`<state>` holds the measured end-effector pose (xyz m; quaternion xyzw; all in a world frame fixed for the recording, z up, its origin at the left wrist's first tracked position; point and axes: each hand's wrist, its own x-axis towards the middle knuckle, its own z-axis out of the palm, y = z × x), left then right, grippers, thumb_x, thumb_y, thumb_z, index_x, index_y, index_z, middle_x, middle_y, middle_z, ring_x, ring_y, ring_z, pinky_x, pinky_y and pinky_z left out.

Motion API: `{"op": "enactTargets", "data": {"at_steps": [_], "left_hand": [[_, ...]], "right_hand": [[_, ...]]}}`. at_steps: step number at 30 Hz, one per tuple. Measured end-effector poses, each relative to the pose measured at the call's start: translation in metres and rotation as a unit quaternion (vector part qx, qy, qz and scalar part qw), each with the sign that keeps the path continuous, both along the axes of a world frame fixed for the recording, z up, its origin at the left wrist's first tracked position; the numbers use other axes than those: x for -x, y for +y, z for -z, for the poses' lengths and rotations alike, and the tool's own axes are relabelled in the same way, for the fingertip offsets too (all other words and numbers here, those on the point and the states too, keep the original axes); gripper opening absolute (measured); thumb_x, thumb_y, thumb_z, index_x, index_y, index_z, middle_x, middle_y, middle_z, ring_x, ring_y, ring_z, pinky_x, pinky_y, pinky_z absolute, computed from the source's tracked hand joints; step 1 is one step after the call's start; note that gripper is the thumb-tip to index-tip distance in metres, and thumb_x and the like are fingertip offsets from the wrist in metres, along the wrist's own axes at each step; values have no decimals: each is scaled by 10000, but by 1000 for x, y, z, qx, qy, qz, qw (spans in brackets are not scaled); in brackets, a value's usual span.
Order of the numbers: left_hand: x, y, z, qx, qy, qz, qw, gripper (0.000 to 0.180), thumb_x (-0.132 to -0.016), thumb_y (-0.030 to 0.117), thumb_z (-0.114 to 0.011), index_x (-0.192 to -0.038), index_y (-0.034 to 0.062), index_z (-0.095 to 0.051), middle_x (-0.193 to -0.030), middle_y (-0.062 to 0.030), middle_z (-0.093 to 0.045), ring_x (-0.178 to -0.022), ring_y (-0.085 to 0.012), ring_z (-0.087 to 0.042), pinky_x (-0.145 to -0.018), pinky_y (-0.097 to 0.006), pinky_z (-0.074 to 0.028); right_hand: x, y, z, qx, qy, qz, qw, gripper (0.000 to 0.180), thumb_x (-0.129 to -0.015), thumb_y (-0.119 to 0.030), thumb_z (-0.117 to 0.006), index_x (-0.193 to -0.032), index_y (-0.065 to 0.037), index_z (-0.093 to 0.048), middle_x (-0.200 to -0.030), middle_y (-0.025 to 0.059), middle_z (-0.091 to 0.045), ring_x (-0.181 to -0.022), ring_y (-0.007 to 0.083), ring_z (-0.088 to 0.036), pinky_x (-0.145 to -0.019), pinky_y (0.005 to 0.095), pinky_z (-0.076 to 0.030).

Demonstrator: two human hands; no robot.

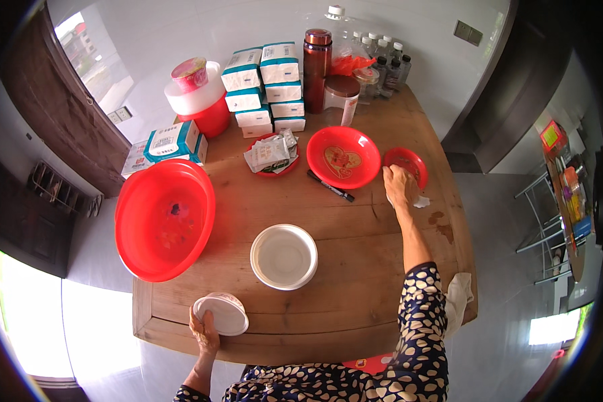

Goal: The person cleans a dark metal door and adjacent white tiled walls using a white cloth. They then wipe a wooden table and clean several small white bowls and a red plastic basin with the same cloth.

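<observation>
Near the front left edge of the table, my left hand (206, 333) is closed round a small white bowl (225, 316) with a pinkish pattern on its side; the bowl is tilted. My right hand (400, 185) is stretched out to the far right, bent down over the near left rim of a small red dish (415, 164). Its fingers are drawn together, and what they hold, if anything, is hidden. Just beside it on the wood lies a small white scrap (421, 202). Between my arms stands a round white bowl (284, 257).
A large red basin (165, 221) stands at the left. Farther back are a red bowl (344, 157) with a heart design, a black marker (331, 186), a plate of sachets (273, 154), stacked tissue packs (261, 87), a thermos (317, 70), a jar (340, 100) and several bottles (390, 67).
</observation>
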<state>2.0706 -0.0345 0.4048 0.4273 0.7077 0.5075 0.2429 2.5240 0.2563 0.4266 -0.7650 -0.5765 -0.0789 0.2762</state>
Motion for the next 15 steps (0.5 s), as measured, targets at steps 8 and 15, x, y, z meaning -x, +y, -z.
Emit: {"op": "enactTargets", "data": {"at_steps": [8, 15], "left_hand": [[0, 0, 5, 5, 32, -17, 999, 257, -843, 171, -533, -1036, 2, -550, -844, -166, -620, -750, -268, -578, -687, -375, -458], [1, -2, 6, 7, 46, -9, 999, 275, -843, 176, -531, -1067, 18, -549, -850, -187, -618, -758, -302, -579, -703, -399, -457]], "right_hand": [[15, 35, -14, 140, 47, 65, 987, 328, -809, -376, -586, -880, -66, -668, -920, 158, -670, -881, 361, -644, -734, 476, -518], [18, 37, -23, 154, 18, 67, 986, 308, -796, -323, -587, -931, -60, -672, -940, 170, -672, -884, 352, -650, -725, 458, -529]]}}
